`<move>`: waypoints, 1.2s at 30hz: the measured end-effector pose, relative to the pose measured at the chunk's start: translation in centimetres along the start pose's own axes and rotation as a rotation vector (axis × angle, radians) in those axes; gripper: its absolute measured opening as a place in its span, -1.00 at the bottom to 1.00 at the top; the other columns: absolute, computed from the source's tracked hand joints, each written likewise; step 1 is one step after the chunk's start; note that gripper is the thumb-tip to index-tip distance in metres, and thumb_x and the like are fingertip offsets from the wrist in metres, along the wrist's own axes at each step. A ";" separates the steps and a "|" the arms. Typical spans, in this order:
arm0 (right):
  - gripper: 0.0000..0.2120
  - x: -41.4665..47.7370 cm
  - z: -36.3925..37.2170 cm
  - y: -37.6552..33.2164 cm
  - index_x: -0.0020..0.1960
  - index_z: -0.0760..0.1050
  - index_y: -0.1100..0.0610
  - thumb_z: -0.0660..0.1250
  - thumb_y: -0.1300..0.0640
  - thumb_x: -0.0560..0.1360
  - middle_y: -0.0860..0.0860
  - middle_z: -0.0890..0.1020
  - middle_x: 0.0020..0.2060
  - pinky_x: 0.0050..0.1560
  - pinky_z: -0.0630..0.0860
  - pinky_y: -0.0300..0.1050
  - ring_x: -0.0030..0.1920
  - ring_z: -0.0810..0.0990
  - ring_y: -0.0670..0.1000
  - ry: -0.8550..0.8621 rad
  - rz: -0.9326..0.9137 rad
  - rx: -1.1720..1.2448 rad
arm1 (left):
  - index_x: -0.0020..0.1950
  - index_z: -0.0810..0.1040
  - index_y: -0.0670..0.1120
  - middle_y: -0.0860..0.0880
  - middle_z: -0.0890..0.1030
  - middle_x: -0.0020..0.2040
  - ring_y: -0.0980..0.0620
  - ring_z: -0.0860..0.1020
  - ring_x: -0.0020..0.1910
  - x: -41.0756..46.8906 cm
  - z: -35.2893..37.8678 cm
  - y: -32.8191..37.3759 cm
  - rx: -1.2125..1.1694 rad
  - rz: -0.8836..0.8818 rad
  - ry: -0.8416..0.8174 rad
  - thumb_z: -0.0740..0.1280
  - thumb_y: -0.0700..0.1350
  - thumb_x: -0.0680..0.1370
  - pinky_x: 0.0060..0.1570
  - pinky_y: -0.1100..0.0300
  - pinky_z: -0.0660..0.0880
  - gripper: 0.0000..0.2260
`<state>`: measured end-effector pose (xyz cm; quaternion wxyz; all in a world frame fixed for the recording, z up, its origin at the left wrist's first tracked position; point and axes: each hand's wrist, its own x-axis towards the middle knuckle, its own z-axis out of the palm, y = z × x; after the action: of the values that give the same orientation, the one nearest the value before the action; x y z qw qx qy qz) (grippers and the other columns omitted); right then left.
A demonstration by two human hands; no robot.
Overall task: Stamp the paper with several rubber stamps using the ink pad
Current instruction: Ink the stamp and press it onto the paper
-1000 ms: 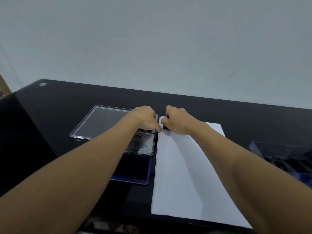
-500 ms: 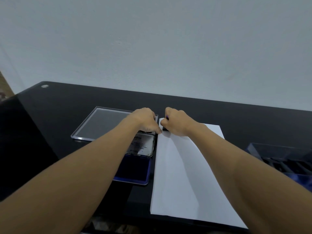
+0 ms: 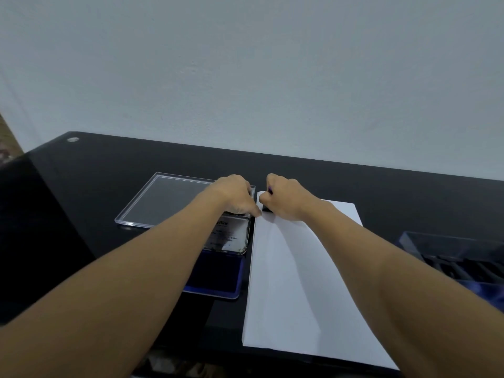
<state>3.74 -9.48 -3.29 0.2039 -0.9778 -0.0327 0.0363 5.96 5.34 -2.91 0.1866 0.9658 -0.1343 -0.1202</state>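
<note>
The ink pad is seen open, just left of the paper. At the paper's far left corner the left hand is set, fingers bent; whether anything is held cannot be told. Just beside it, the stamp is clamped upright on the paper by the right hand, the nearer one.

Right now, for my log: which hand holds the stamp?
The right hand, curled round a small dark stamp at the far corner of the white paper. The left hand only rests on the open ink pad lid beside it.
</note>
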 end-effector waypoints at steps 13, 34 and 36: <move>-0.78 -0.5 -0.1 -0.2 -0.19 0.21 0.01 0.18 0.08 0.59 0.07 0.49 -0.24 -0.35 0.32 -0.07 -0.32 0.41 0.04 -0.005 0.008 -0.019 | 0.18 0.62 -0.12 -0.05 0.65 0.00 -0.04 0.61 0.02 0.0 0.0 0.0 0.013 -0.005 -0.001 0.53 0.10 0.38 0.10 0.00 0.59 -0.54; -0.78 -0.6 -0.9 -0.1 -0.19 0.25 0.03 0.19 0.02 0.59 0.05 0.49 -0.20 -0.31 0.36 -0.09 -0.31 0.42 0.02 0.051 0.035 0.022 | 0.17 0.56 -0.05 -0.05 0.64 0.14 -0.04 0.60 0.12 -0.6 -0.1 0.3 -0.012 -0.031 -0.008 0.51 0.06 0.39 0.18 -0.02 0.57 -0.59; -0.79 -0.7 -1.6 0.1 -0.19 0.27 0.05 0.20 0.03 0.57 0.05 0.51 -0.20 -0.30 0.37 -0.09 -0.30 0.42 0.02 0.124 0.045 0.076 | 0.09 0.51 0.02 0.01 0.63 0.09 -0.05 0.60 0.15 -0.8 -0.2 0.5 -0.012 -0.031 -0.004 0.51 0.05 0.39 0.20 -0.02 0.56 -0.65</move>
<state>3.15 -10.24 -1.78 0.2417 -0.9702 0.0036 -0.0183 5.19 5.20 -2.39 0.1904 0.9663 -0.1188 -0.1260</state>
